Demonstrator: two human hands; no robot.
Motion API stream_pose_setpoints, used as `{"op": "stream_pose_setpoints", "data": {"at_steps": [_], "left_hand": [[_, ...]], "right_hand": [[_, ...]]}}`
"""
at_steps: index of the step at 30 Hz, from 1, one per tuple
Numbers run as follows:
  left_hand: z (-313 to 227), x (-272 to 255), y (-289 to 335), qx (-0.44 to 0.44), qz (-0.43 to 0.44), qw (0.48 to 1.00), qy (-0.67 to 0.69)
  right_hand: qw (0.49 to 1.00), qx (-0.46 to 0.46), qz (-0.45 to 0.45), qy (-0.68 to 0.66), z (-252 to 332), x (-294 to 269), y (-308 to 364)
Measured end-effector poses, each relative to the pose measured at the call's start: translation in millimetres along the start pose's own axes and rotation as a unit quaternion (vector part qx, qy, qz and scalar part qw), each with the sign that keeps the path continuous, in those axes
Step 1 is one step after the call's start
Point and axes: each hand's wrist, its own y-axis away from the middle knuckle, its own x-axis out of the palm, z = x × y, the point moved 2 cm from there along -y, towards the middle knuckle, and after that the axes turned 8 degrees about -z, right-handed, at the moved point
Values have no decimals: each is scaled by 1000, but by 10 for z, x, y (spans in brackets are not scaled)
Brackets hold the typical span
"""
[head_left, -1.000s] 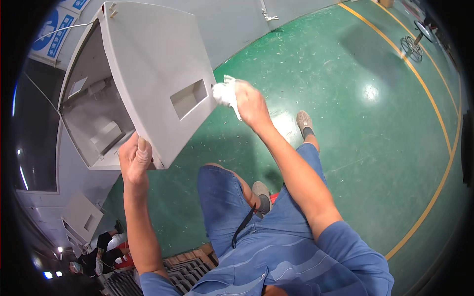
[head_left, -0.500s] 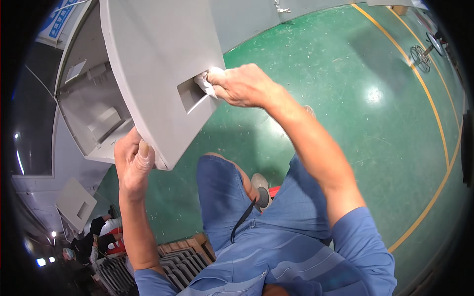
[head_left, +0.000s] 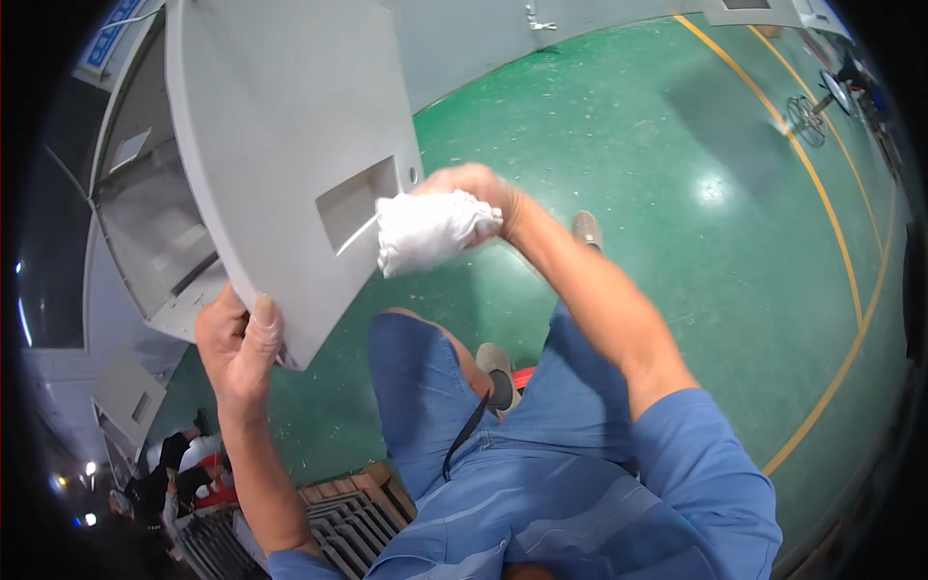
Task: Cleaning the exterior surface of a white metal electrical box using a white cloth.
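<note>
A light grey door panel [head_left: 290, 106] with a rectangular recess [head_left: 353, 208] stands swung out from a grey metal cabinet [head_left: 155, 232]. My left hand [head_left: 237, 348] is closed on the panel's lower corner, thumb on the front face and fingers partly hidden behind the edge. My right hand [head_left: 474, 184] grips a bunched white cloth [head_left: 425, 232], held just in front of the recess's right side. The cloth is a little blurred and covers part of that recess. A small round hole [head_left: 413, 175] shows close to the panel's right edge.
Below my left forearm are several stacked grey panels [head_left: 353, 527] beside brown cardboard [head_left: 387, 488]. Another person [head_left: 179, 474] sits low at the far left, near a second recessed panel [head_left: 130, 396]. A stool with a wheel-like base [head_left: 807, 121] stands by the yellow floor line [head_left: 773, 101].
My right hand has drawn back from the recess's edge and turned, bringing the cloth bundle into fuller view. The panel and my left hand appear slightly lower and further left.
</note>
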Motion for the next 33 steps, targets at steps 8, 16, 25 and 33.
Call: {"op": "stream_pose_setpoints", "data": {"at_steps": [8, 16, 25, 33], "left_hand": [[170, 276, -132, -16, -22, 999, 35], [210, 117, -238, -21, 28, 996, 79], [150, 59, -276, -7, 14, 1000, 1], [324, 111, -317, -43, -14, 998, 50]], "right_hand": [[906, -309, -289, -8, -293, 1060, 637], [625, -340, -509, 485, -554, 699, -132], [781, 39, -516, 351, -1287, -517, -106], [589, -561, -305, 496, -210, 1364, -6]]}}
